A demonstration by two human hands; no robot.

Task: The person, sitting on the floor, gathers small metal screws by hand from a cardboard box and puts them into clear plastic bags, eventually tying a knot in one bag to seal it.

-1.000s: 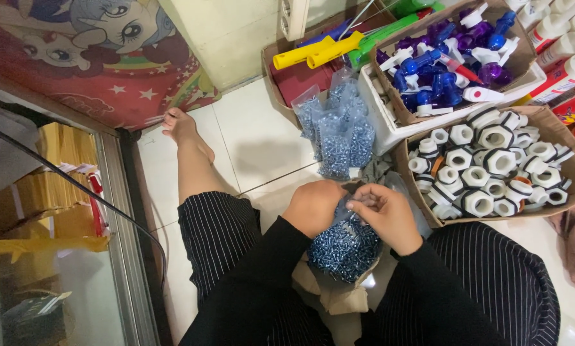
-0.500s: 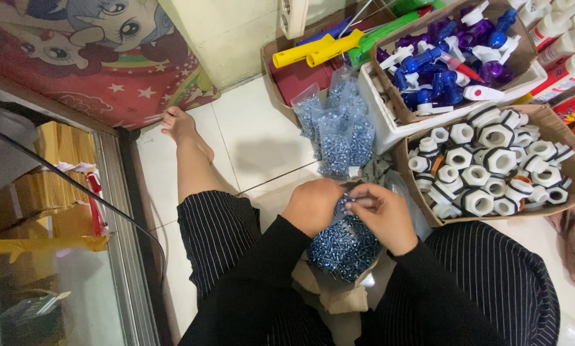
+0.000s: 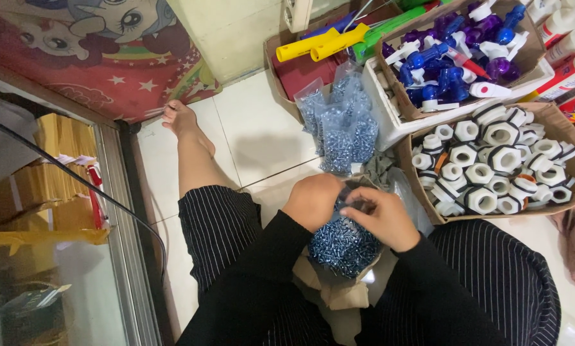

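Note:
I sit on the floor with a heap of small silvery screws (image 3: pixel 342 247) in my lap, on brown paper (image 3: pixel 339 291). My left hand (image 3: pixel 313 200) is closed at the top of the heap. My right hand (image 3: pixel 382 216) meets it, fingers pinched on a small clear plastic bag (image 3: pixel 353 200) held between both hands. Just beyond my hands, several filled clear bags of screws (image 3: pixel 342 128) lie stacked on the white floor tiles.
A cardboard box of white plastic nuts (image 3: pixel 492 166) stands at right. Behind it is a box of blue and purple spray heads (image 3: pixel 454 64), and a box with yellow and green handles (image 3: pixel 326 41). A glass-door frame (image 3: pixel 124 224) runs along my left. My bare foot (image 3: pixel 182 122) stretches forward.
My hands stay together over the screw heap, with only small finger movements on the little bag. Nothing else has moved.

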